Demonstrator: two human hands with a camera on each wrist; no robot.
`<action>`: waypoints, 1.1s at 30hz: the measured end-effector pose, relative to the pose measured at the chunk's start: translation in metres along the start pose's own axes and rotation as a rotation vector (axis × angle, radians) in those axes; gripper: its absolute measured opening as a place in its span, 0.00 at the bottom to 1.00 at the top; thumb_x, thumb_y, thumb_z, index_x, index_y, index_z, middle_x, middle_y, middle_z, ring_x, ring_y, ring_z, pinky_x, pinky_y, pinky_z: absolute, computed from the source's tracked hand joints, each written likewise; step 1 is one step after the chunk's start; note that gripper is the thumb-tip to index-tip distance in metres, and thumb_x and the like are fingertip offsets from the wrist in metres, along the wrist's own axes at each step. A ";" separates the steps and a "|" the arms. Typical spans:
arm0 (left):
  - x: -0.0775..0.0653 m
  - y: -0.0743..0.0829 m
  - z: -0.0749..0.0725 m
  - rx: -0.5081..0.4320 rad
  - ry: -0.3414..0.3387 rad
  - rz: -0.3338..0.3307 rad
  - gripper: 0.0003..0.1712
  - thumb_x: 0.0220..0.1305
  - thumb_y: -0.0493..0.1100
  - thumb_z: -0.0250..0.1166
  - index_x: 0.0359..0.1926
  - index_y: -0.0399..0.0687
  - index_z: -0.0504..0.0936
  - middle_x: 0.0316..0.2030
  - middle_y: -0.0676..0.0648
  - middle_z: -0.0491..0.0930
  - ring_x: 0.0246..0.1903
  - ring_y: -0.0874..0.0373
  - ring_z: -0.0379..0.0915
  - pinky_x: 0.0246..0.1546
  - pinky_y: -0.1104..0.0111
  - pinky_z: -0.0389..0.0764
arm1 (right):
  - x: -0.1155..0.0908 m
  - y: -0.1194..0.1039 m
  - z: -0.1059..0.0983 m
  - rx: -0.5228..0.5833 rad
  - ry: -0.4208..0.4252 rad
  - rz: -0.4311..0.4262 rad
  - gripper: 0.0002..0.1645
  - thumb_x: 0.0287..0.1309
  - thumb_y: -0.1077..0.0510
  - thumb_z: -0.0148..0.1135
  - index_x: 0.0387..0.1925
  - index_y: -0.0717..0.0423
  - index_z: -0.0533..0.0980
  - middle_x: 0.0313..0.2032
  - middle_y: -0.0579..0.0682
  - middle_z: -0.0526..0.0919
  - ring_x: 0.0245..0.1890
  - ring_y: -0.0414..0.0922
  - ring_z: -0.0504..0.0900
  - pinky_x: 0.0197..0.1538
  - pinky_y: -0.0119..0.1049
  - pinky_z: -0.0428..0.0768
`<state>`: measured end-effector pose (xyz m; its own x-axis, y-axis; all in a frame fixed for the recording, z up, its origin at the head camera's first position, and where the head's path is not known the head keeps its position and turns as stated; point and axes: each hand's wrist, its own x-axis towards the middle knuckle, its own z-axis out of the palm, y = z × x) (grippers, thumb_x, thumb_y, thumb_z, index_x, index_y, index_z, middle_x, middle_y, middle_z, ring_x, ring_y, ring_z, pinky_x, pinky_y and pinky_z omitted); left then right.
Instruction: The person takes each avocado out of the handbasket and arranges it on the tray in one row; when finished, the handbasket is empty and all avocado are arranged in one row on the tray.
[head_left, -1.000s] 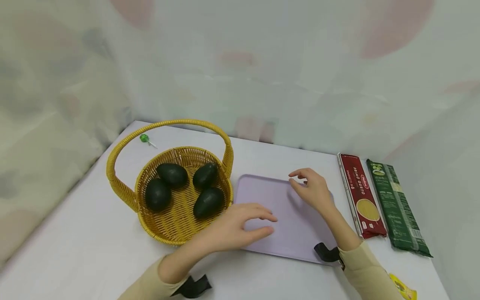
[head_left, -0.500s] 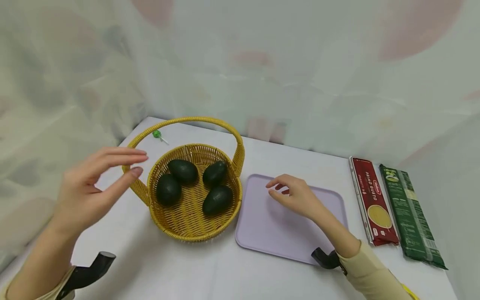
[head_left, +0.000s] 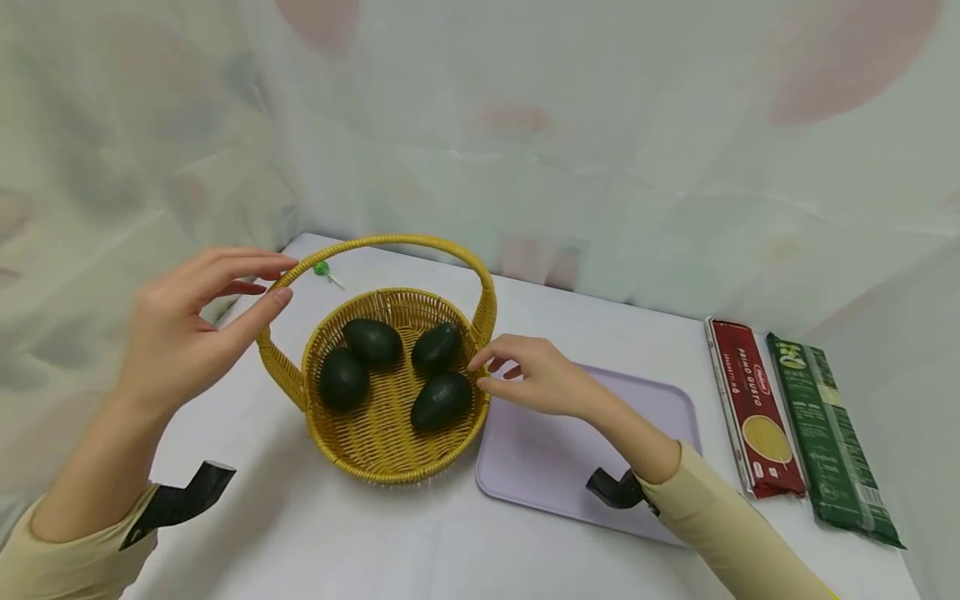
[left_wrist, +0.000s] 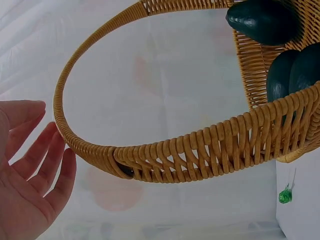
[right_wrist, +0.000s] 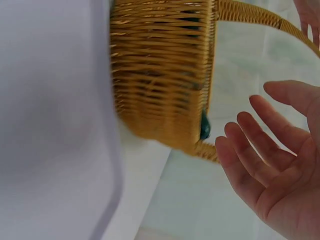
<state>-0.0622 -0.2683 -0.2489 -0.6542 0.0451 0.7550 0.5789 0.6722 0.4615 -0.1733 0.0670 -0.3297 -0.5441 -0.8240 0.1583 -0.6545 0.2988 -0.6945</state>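
Note:
A yellow wicker basket (head_left: 397, 477) with a tall arched handle (head_left: 408, 240) stands on the white table. Several dark green avocados (head_left: 442, 402) lie inside it. My left hand (head_left: 187, 329) is at the left side of the handle, thumb and fingers spread apart. In the left wrist view, the fingertips (left_wrist: 68, 155) of that hand come right up to the handle's curve, not wrapped round it. My right hand (head_left: 536, 377) hovers over the basket's right rim with loosely bent fingers and nothing between them; the right wrist view shows its palm (right_wrist: 295, 195) beside the woven wall.
A pale purple tray (head_left: 540, 471) lies to the right of the basket, partly under my right forearm. Farther right are a red spaghetti pack (head_left: 753, 400) and a green packet (head_left: 832, 442). A green lollipop (head_left: 322, 268) lies behind the basket, near the hanging cloth (head_left: 600, 167).
My left hand has swung from over the tray's left edge to the left side of the basket handle. My right hand has moved left from above the tray to the basket's right rim.

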 end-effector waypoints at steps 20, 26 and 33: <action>0.004 -0.009 0.004 -0.017 -0.031 -0.075 0.17 0.45 0.17 0.69 0.37 0.33 0.86 0.38 0.47 0.86 0.37 0.65 0.77 0.38 0.81 0.78 | 0.097 -0.037 0.019 -0.103 -0.292 -0.169 0.15 0.63 0.57 0.63 0.51 0.54 0.79 0.50 0.47 0.81 0.46 0.42 0.79 0.49 0.32 0.78; 0.002 -0.009 0.005 -0.041 -0.037 -0.128 0.14 0.48 0.18 0.69 0.37 0.32 0.85 0.40 0.54 0.85 0.39 0.65 0.77 0.39 0.81 0.77 | 0.121 -0.036 0.030 -0.093 -0.414 -0.142 0.20 0.64 0.54 0.63 0.56 0.54 0.77 0.55 0.47 0.79 0.51 0.46 0.79 0.56 0.34 0.75; 0.003 -0.005 0.003 -0.061 -0.059 -0.200 0.11 0.53 0.23 0.69 0.38 0.34 0.85 0.41 0.58 0.85 0.41 0.62 0.77 0.40 0.80 0.76 | 0.140 -0.031 0.045 -0.049 -0.515 -0.047 0.25 0.64 0.51 0.63 0.61 0.51 0.74 0.59 0.43 0.76 0.56 0.44 0.76 0.54 0.23 0.71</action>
<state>-0.0683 -0.2697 -0.2504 -0.7852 -0.0399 0.6179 0.4624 0.6259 0.6280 -0.2054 -0.0791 -0.3181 -0.1923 -0.9636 -0.1858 -0.7025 0.2674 -0.6595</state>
